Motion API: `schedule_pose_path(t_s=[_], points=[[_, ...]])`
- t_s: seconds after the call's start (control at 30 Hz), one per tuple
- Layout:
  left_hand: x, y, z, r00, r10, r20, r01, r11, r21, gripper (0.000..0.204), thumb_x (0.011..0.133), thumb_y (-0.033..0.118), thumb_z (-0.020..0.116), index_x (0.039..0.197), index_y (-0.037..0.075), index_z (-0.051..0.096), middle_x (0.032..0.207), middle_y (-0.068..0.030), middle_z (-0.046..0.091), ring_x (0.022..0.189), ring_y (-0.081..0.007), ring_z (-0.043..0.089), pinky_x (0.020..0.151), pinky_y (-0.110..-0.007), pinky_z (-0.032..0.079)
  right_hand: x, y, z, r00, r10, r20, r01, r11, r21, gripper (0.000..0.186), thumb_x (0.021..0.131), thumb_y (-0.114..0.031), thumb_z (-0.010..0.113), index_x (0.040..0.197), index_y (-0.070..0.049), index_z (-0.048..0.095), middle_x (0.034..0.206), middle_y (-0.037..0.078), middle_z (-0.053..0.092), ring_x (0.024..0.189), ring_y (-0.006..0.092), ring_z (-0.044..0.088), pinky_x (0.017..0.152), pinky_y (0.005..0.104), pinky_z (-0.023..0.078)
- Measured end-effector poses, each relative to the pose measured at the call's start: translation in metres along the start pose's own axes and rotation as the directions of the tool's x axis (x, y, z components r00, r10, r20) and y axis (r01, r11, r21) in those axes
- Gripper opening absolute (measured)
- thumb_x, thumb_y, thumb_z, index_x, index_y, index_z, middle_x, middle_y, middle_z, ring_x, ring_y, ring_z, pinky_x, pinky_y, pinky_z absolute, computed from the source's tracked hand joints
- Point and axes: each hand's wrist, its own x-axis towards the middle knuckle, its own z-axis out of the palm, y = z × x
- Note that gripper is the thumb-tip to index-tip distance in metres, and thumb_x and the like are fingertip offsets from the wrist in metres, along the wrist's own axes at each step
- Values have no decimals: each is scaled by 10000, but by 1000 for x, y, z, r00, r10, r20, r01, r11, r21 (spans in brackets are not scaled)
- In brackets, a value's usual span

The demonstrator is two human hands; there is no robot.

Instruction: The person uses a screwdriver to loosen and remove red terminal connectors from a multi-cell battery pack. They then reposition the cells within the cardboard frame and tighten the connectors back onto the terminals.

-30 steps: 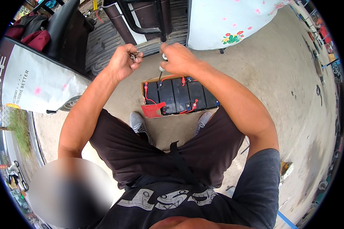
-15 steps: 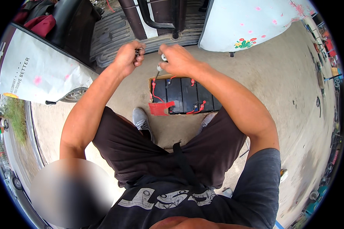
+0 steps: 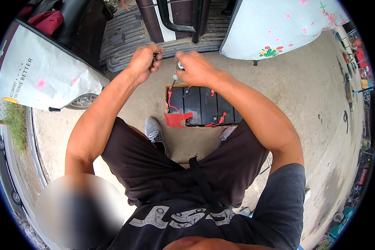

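Note:
My left hand (image 3: 144, 64) is closed, raised over the ground in front of me, with small dark metal pieces pinched in its fingers; their kind is too small to make out. Just to its right, my right hand (image 3: 196, 70) grips a screwdriver (image 3: 176, 77) with a pale handle, its shaft pointing down. The tip reaches toward the far left corner of a row of black batteries (image 3: 208, 106); whether it touches a terminal I cannot tell. Red wires (image 3: 171, 102) link the terminals. A torn cardboard box holds the batteries, with a red flap (image 3: 179, 120) at its near left. My right forearm overlaps their right end.
Beyond my hands is a vehicle's ribbed floor mat (image 3: 131, 50) and a dark bent bar (image 3: 177, 28). White patterned panels stand at left (image 3: 50, 79) and right (image 3: 275, 29). My grey shoe (image 3: 154, 130) is beside the box on the concrete.
The view has shifted slightly, so the batteries and vehicle appear a little further right. Both hands keep their hold, with hardly any movement.

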Motion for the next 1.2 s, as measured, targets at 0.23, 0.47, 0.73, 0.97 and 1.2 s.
schedule_pose_path(t_s=[0.23, 0.47, 0.73, 0.97, 1.2], points=[[0, 1, 2, 1000, 4, -1, -4, 1000, 1, 130, 922, 125, 487, 983, 28, 548, 744, 0, 461, 583, -86, 381, 487, -252, 280, -1, -3, -2, 1000, -8, -1, 8, 1000, 1, 316, 771, -118, 670, 990, 82, 560, 874, 294, 655, 919, 453, 636, 831, 513, 505], [1, 0, 0, 1000, 10, 0, -10, 1000, 5, 124, 916, 123, 494, 974, 29, 551, 745, -1, 464, 581, -86, 386, 483, -253, 278, -1, -4, -2, 1000, -24, -4, 25, 999, 26, 303, 764, -105, 661, 980, 83, 561, 872, 295, 653, 921, 453, 636, 830, 514, 506], [1, -1, 0, 1000, 14, 1, -14, 1000, 20, 123, 922, 128, 491, 963, 32, 556, 742, -2, 464, 583, -88, 389, 485, -253, 282, -1, -8, -3, 999, -3, 53, 4, 1000, -17, 369, 784, -153, 685, 1075, 53, 591, 945, 269, 665, 965, 432, 637, 867, 484, 499], [0, 0, 0, 1000, 23, -6, -22, 1000, 21, 123, 919, 131, 498, 965, 35, 559, 738, 0, 466, 585, -91, 393, 487, -255, 284, -1, -17, 2, 995, -86, 47, 87, 995, -39, 343, 747, -80, 686, 1035, 56, 557, 985, 256, 655, 1012, 411, 625, 887, 491, 500], [4, -1, -3, 1000, 12, -27, -12, 1000, -6, 129, 918, 135, 491, 986, 41, 548, 735, -3, 471, 597, -99, 403, 496, -259, 295, -5, -22, 3, 988, -133, 76, 138, 989, -61, 346, 758, -98, 692, 1044, 27, 543, 1071, 224, 624, 1068, 386, 600, 901, 482, 488]])
